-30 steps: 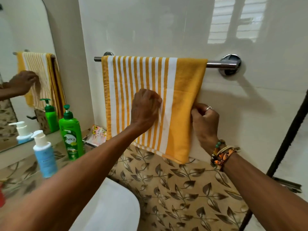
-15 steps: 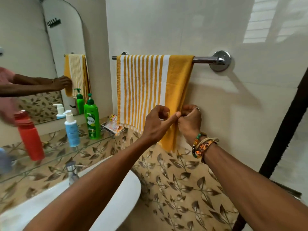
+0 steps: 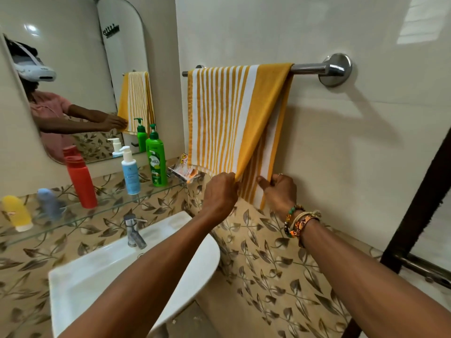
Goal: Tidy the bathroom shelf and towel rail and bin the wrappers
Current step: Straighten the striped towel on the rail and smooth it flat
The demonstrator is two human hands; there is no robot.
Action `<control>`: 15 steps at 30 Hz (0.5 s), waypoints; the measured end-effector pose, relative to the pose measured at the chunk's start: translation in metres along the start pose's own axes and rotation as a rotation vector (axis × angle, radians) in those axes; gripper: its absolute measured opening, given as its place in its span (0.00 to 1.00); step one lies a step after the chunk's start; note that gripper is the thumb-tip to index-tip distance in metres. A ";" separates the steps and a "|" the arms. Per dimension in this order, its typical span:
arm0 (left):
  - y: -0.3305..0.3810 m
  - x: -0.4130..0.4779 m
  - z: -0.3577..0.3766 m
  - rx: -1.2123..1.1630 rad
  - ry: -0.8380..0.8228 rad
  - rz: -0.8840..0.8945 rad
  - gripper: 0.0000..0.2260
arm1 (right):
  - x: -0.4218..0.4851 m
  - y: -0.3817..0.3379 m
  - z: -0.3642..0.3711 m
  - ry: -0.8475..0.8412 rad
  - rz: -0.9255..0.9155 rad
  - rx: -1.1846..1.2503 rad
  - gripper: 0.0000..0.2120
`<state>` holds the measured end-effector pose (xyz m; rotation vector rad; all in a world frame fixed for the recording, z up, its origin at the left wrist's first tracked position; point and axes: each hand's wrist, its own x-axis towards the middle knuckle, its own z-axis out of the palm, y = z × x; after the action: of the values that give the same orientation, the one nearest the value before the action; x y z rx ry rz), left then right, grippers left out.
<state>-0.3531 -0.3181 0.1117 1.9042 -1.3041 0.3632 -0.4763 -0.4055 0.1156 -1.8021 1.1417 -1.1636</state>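
In the head view, the towel (image 3: 227,113) hangs folded over the rail (image 3: 314,68) on the wall. The left hand (image 3: 219,193) pinches the bottom corner of the front layer, and the right hand (image 3: 280,189) pinches the bottom edge of the back layer, just beside it. The towel looks soft and light, so it will fold and slip easily; holding it at the lower corners seems the best way to pull both layers even. The wrappers (image 3: 184,168) lie on the glass shelf (image 3: 102,208), near the green bottle (image 3: 156,162).
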 end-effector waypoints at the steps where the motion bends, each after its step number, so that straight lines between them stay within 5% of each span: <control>1: -0.002 -0.003 0.000 0.013 -0.002 0.000 0.07 | 0.002 0.002 -0.003 0.026 -0.006 0.011 0.22; 12: 0.028 -0.012 0.023 0.051 -0.180 0.156 0.08 | -0.002 0.000 -0.013 -0.086 -0.117 -0.071 0.14; 15: 0.025 -0.010 0.026 0.048 -0.193 0.170 0.08 | -0.007 0.006 -0.014 -0.094 -0.167 -0.018 0.20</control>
<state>-0.3842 -0.3351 0.0991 1.9107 -1.6041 0.3038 -0.4931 -0.4022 0.1131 -1.9751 0.9657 -1.1522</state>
